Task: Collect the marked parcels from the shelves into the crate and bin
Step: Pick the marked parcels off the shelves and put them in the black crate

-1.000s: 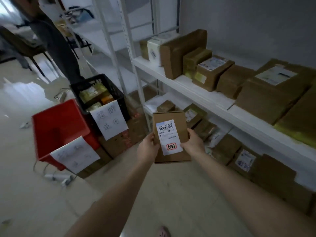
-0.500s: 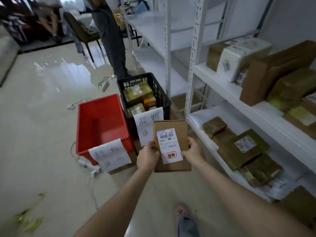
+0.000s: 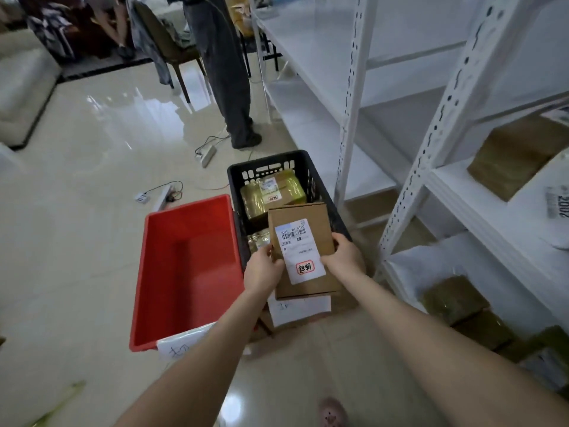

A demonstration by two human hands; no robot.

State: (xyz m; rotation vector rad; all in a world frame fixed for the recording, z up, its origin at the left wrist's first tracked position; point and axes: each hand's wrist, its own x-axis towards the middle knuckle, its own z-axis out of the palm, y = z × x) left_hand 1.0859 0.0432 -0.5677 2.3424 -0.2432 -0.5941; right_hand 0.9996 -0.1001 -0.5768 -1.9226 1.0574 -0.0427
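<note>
A flat brown cardboard parcel [image 3: 300, 220] with a white label and a red mark is held over the near end of the black crate [image 3: 266, 163]. My left hand [image 3: 261, 272] grips its left edge and my right hand [image 3: 343, 257] grips its right edge. Inside the crate lies a parcel wrapped in yellow tape [image 3: 272, 192], and another is partly hidden under the held one. To the crate's left stands the red bin [image 3: 187, 266], with nothing in it that I can see. Paper signs hang on the near ends of both.
White metal shelves [image 3: 462, 192] line the right side, with brown parcels [image 3: 511, 155] on the near bays. A person's legs [image 3: 231, 87] stand beyond the crate. Power strips and cables [image 3: 206, 152] lie on the glossy floor, a chair stands farther back.
The view has swung left and closer to the containers. The parcel, still in both hands, now hangs over the black crate instead of in front of the shelves.
</note>
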